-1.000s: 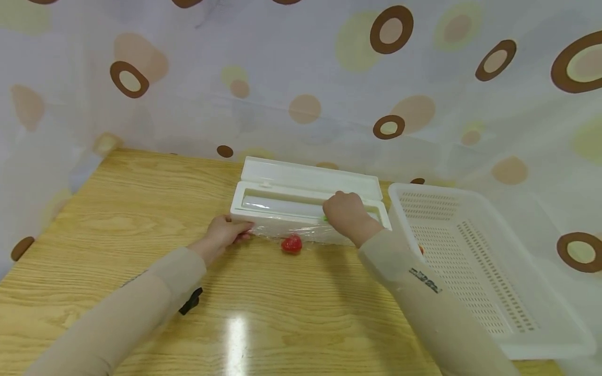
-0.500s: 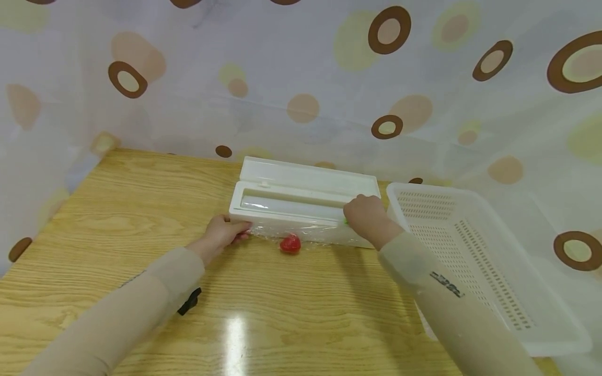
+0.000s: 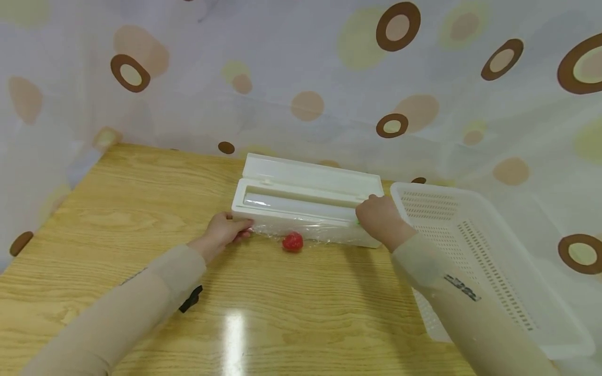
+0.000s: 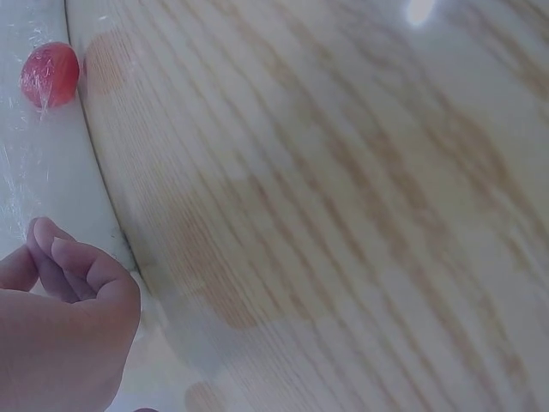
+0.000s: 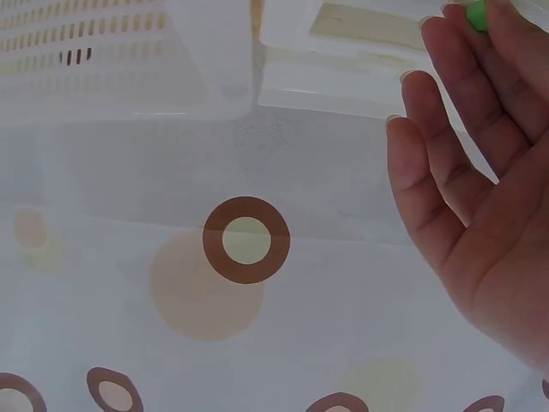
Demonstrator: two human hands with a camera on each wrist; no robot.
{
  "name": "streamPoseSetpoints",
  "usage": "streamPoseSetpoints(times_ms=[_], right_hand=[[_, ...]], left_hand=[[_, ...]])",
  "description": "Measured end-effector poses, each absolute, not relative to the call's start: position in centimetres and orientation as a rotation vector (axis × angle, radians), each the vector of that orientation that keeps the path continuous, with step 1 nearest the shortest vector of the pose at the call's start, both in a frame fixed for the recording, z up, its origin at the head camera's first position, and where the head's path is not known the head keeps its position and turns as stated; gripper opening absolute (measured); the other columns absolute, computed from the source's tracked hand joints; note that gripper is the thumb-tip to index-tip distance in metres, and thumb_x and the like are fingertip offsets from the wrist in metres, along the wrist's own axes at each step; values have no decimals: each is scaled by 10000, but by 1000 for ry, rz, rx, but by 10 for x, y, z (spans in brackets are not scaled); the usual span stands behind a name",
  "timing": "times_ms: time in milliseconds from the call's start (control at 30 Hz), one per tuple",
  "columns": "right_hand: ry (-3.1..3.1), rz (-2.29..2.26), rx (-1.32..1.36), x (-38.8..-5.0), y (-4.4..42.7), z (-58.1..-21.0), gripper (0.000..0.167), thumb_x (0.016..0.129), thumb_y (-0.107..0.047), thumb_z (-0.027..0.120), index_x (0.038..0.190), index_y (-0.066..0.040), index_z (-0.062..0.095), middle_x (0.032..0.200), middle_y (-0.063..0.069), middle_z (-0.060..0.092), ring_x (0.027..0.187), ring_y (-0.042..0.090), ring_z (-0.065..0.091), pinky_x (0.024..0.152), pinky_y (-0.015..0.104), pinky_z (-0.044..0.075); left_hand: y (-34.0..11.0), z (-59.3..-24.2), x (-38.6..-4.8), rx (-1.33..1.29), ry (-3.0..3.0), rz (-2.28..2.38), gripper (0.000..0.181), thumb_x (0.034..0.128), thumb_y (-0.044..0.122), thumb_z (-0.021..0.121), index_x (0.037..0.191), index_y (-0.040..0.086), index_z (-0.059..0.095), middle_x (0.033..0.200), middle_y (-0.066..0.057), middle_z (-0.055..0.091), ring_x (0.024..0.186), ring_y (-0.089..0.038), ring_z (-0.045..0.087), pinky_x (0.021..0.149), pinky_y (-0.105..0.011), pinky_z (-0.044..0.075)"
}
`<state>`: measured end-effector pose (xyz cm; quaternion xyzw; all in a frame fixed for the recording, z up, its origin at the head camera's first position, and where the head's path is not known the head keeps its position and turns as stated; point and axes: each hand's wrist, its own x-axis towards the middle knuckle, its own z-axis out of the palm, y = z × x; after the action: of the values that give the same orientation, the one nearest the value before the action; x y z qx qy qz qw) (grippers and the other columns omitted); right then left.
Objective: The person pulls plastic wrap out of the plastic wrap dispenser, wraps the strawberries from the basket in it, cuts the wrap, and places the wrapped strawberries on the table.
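A white cling film dispenser [image 3: 239, 206] stands at the back of the table, its lid [image 3: 312, 173] raised and a film roll [image 3: 301, 207] inside. Clear cling film [image 3: 324, 231] hangs down its front. My left hand [image 3: 222, 230] pinches the film's edge at the box's left corner; the left wrist view shows thumb and fingertips together. Between the thumb and fingers of my right hand [image 5: 480, 189] is a small green slider [image 5: 478, 15], at the front rim's right part. A small red rounded thing [image 3: 292, 242] sits against the box front, with film over it.
To the right stands a white perforated plastic basket [image 3: 475, 196], close to the dispenser and partly behind my right forearm. A small black object [image 3: 190, 299] lies beside my left sleeve. Behind the wooden table [image 3: 301, 313] hangs a dotted curtain [image 3: 263, 62].
My right hand has slid to the right along the dispenser's front rim with the green slider, uncovering more of the roll. The left hand stays at the left corner.
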<state>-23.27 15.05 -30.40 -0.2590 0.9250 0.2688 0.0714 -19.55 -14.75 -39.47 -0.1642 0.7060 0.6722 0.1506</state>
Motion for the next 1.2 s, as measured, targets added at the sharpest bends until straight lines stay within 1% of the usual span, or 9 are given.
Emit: streamPoseSetpoints(times_ms=[300, 500, 633, 700, 767, 867, 1000, 1133, 1200], right_hand=[[2814, 847, -817, -230, 160, -303, 145, 842, -14, 634, 705, -55, 661, 647, 54, 602, 628, 180, 516, 543, 316, 489], [2810, 936, -779, -228, 178, -306, 114, 797, -5, 683, 693, -43, 657, 684, 55, 649, 667, 183, 553, 572, 309, 499], [2834, 919, -809, -226, 184, -307, 142, 764, -8, 716, 650, -51, 642, 731, 61, 692, 768, 224, 595, 606, 318, 493], [2830, 937, -801, -226, 184, -308, 170, 763, -14, 717, 627, -61, 626, 804, 77, 718, 906, 261, 625, 631, 323, 497], [2821, 968, -783, -224, 183, -309, 183, 769, -30, 717, 618, -70, 622, 783, 68, 715, 970, 275, 621, 637, 323, 499], [2794, 1036, -738, -221, 182, -311, 181, 798, -53, 697, 633, -77, 625, 698, 26, 669, 882, 235, 613, 638, 316, 493], [2799, 1061, -686, -218, 186, -313, 137, 800, -43, 695, 684, -69, 626, 607, 3, 520, 675, 175, 479, 636, 316, 475], [2831, 995, -677, -220, 186, -311, 105, 795, -12, 688, 718, -47, 626, 643, 28, 545, 667, 187, 498, 638, 335, 498], [2844, 909, -640, -220, 184, -309, 56, 827, -31, 661, 787, -24, 622, 715, 63, 586, 707, 216, 537, 638, 360, 512]], left_hand=[[-149, -393, -196, -441, 2020, 1903, 611, 931, 145, 562, 1368, -113, 222, 689, 78, 583, 584, 21, 553, 580, -138, 444], [-147, -393, -196, -443, 2020, 1906, 603, 929, 151, 567, 1364, -105, 236, 705, 72, 586, 592, 15, 559, 590, -139, 453], [-148, -392, -196, -444, 2030, 1909, 552, 925, 148, 572, 1327, -98, 285, 709, 67, 582, 584, 19, 557, 579, -136, 451], [-148, -392, -196, -446, 2027, 1912, 587, 923, 146, 576, 1347, -105, 257, 706, 66, 584, 580, 20, 558, 575, -134, 452], [-148, -393, -196, -446, 2021, 1910, 639, 923, 148, 575, 1377, -112, 209, 707, 68, 583, 580, 22, 558, 575, -132, 453], [-147, -393, -196, -445, 2016, 1907, 670, 924, 148, 574, 1395, -113, 175, 717, 66, 584, 590, 20, 560, 586, -129, 458], [-148, -392, -196, -439, 2035, 1901, 627, 924, 143, 573, 1374, -114, 218, 712, 64, 580, 594, 14, 558, 587, -136, 457], [-151, -392, -196, -446, 2059, 1899, 655, 923, 133, 570, 1388, -122, 186, 679, 74, 573, 573, 17, 554, 569, -135, 455], [-151, -393, -196, -436, 2069, 1888, 651, 923, 132, 568, 1385, -126, 189, 702, 63, 568, 582, 15, 552, 579, -133, 464]])
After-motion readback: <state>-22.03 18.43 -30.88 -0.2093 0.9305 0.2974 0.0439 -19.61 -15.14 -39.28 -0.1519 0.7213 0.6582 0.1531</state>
